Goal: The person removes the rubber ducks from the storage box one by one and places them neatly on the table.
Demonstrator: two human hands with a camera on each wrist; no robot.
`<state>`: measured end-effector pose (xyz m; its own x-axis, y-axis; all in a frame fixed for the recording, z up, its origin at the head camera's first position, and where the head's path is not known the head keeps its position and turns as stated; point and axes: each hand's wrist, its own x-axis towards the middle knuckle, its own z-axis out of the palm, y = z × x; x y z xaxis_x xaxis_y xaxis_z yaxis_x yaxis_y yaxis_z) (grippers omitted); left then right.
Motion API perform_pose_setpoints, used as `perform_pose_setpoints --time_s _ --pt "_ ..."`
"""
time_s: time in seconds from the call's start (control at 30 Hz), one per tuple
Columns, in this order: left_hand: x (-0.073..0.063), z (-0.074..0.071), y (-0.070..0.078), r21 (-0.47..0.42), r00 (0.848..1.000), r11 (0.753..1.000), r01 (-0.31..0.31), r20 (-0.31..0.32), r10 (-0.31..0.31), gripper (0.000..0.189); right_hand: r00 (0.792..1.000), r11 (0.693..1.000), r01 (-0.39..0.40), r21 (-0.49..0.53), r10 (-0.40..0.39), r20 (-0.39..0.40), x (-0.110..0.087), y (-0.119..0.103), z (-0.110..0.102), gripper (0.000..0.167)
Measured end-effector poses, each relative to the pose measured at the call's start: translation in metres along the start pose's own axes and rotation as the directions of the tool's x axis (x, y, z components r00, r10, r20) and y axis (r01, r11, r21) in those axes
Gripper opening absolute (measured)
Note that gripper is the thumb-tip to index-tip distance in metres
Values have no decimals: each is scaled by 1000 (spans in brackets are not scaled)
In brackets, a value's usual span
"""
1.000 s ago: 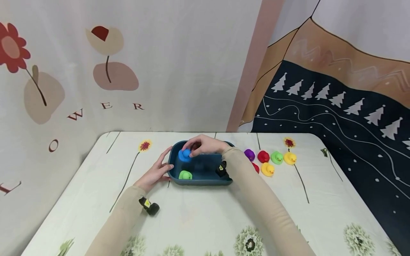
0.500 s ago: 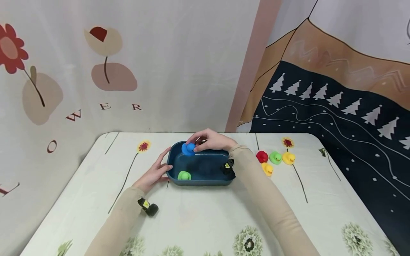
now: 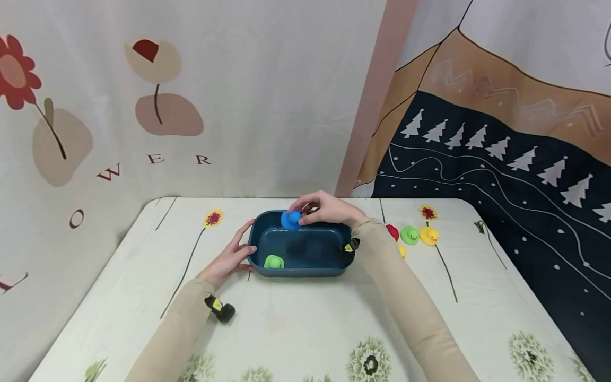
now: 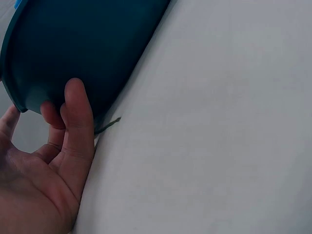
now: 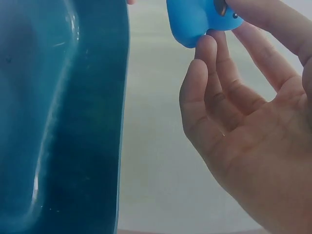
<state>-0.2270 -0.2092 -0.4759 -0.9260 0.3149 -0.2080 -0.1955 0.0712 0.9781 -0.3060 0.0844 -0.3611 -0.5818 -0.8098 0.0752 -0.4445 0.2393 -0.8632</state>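
In the head view my right hand [image 3: 329, 208] pinches a blue rubber duck [image 3: 291, 220] at the back rim of a dark blue tub [image 3: 296, 272]. The right wrist view shows the duck [image 5: 192, 22] at the fingertips, with the tub wall [image 5: 92, 122] to the left. My left hand [image 3: 229, 260] rests against the tub's left end, fingers spread along it. From the left wrist, its fingers [image 4: 78, 105] touch the outer wall. A green duck [image 3: 274, 261] sits inside the tub, at the front left.
Right of the tub, a green duck [image 3: 410, 235] and a yellow duck [image 3: 429, 235] stand on the flowered tablecloth [image 3: 296, 329]. My right sleeve partly covers a red duck [image 3: 392, 232] and another yellow one [image 3: 402, 251]. A patterned cloth hangs behind the table.
My right hand has carried the blue duck rightward and slightly up towards the back rim. Its forearm now covers more of the ducks at the right. My left hand stays at the tub.
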Motion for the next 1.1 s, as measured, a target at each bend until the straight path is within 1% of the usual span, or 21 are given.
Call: perform_pose_setpoints --time_s 0.2,0.33,0.43,0.57,0.67,0.77,1.1 --pt "0 -1 -1 -9 1000 1000 -5 1 5 73 998 998 -58 17 58 -38 -13 3 0 31" --pt "0 -1 -1 -13 1000 1000 -5 0 5 73 993 995 -100 10 100 -57 -22 3 0 31" --pt "0 -2 -1 -10 1000 1000 -2 4 2 73 988 991 -136 7 136 -75 -29 5 0 32" --pt "0 -2 -1 -9 1000 1000 4 5 -4 73 975 980 -195 22 197 -108 -39 7 0 32" --pt "0 -3 -1 -2 1000 1000 11 1 -11 72 970 978 -204 39 207 -128 -46 9 0 32" --pt "0 -2 -1 6 1000 1000 15 -2 -15 72 970 980 -192 50 197 -141 -53 12 -1 31" --pt "0 -1 -1 13 1000 1000 9 2 -9 72 964 980 -197 42 201 -174 -71 24 -6 31"
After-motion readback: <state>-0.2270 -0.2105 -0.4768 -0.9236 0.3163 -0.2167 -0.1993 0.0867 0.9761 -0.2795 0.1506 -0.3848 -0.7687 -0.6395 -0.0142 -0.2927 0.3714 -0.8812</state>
